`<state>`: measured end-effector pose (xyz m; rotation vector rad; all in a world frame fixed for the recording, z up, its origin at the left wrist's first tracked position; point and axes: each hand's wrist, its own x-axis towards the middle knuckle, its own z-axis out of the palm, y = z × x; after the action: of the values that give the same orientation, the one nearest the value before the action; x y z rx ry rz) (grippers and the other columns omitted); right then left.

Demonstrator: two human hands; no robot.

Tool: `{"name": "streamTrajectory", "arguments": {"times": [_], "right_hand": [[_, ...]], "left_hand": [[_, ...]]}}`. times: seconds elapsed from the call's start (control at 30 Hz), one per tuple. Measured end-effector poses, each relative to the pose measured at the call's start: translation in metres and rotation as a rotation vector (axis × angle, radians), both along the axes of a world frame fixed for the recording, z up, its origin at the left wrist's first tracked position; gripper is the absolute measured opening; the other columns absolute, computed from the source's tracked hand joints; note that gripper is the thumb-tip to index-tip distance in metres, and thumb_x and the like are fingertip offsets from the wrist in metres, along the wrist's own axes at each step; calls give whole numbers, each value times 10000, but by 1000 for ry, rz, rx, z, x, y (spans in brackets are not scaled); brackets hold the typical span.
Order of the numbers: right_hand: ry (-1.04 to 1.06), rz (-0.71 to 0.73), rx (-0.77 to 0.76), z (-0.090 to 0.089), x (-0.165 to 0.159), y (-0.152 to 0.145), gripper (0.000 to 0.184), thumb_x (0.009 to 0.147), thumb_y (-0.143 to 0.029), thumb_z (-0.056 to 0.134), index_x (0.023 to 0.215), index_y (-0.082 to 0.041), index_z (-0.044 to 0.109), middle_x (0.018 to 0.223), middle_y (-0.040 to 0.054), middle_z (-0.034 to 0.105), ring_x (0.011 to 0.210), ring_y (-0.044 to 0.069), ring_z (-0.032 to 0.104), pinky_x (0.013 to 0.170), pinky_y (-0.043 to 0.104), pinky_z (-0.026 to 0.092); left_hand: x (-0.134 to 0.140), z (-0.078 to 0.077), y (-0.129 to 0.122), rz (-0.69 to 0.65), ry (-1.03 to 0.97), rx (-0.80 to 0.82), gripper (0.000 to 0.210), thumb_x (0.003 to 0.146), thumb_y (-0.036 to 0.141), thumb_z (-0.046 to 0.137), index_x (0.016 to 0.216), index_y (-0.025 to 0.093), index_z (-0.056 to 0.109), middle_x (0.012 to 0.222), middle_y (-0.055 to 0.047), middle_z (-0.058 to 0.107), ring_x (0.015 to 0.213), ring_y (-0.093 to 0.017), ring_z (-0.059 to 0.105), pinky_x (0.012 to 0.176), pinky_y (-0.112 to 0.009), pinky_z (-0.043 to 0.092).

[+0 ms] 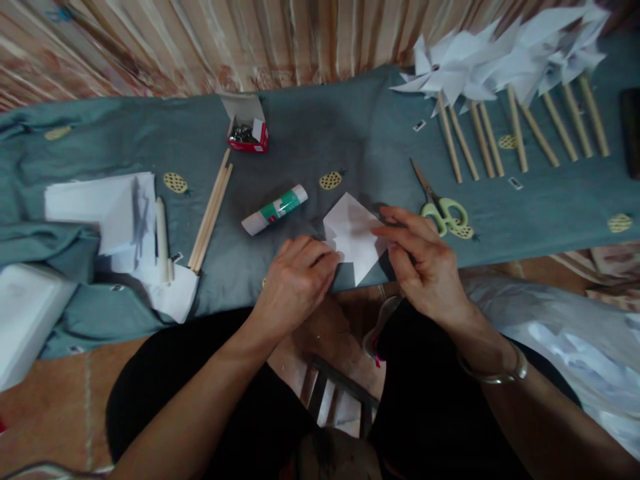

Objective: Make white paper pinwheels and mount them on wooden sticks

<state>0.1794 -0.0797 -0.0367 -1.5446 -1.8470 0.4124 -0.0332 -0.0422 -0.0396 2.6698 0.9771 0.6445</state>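
Note:
A small sheet of white paper (pixel 350 233), cut and partly folded into pointed flaps, is held near the front edge of the cloth-covered table. My left hand (pixel 303 273) pinches its left corner between thumb and fingertips. At the right edge, my right hand (pixel 423 257) has its fingers over the paper and its thumb beside them, gripping that corner. Just beyond my left hand lies a white and green glue stick (pixel 275 210). Scissors with light green handles (pixel 440 207) rest to the right of my right hand, blades pointing away.
Several white paper pinwheels (pixel 500 63) on wooden sticks (pixel 485 140) lie at the back right. A red box (pixel 249 137) of small metal pieces stands open at the back. Thin sticks (pixel 211 210), stacked paper (pixel 100 207) and a white rod (pixel 161 240) are on the left.

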Motion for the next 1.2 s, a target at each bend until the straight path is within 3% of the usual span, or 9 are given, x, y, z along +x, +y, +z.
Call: {"name": "streamTrajectory", "arguments": {"times": [0.2, 0.5, 0.77, 1.0, 1.2], "right_hand": [[-48, 37, -2, -1, 0, -2, 320, 871, -121, 445, 1086, -235, 654, 1290, 85, 593, 1197, 264, 536, 1007, 515, 446], [-83, 86, 15, -2, -6, -3, 336, 869, -132, 443, 1120, -230, 643, 1325, 80, 560, 1218, 277, 511, 1019, 516, 435], [-53, 37, 3, 0, 0, -2, 369, 875, -149, 480, 1149, -351, 621, 1317, 8, 569, 1207, 281, 529, 1028, 524, 437], [-58, 38, 3, 2, 0, -3, 279, 859, -157, 507, 1069, -250, 664, 1284, 78, 594, 1186, 288, 545, 1006, 525, 451], [-85, 137, -25, 4, -6, -8, 286, 792, -170, 578, 1058, -238, 660, 1311, 95, 573, 1200, 312, 526, 976, 539, 466]], "left_hand": [[-7, -1, 8, 47, -3, 13, 165, 901, 168, 532, 1016, 166, 651, 978, -68, 678, 884, -206, 575, 765, -367, 464], [-12, 2, 10, 93, -110, 51, 135, 869, 223, 600, 984, 177, 654, 886, -54, 673, 818, -199, 576, 738, -373, 485], [0, 4, -7, -39, -102, -7, 186, 862, 234, 612, 1025, 148, 632, 953, -81, 678, 894, -222, 587, 743, -376, 461], [4, 2, -9, -51, -29, -6, 132, 881, 205, 577, 970, 149, 656, 882, -64, 671, 852, -209, 584, 703, -351, 432], [5, 2, -8, -55, -3, 16, 147, 899, 190, 543, 973, 147, 663, 845, -62, 664, 820, -199, 571, 686, -346, 417]]}}
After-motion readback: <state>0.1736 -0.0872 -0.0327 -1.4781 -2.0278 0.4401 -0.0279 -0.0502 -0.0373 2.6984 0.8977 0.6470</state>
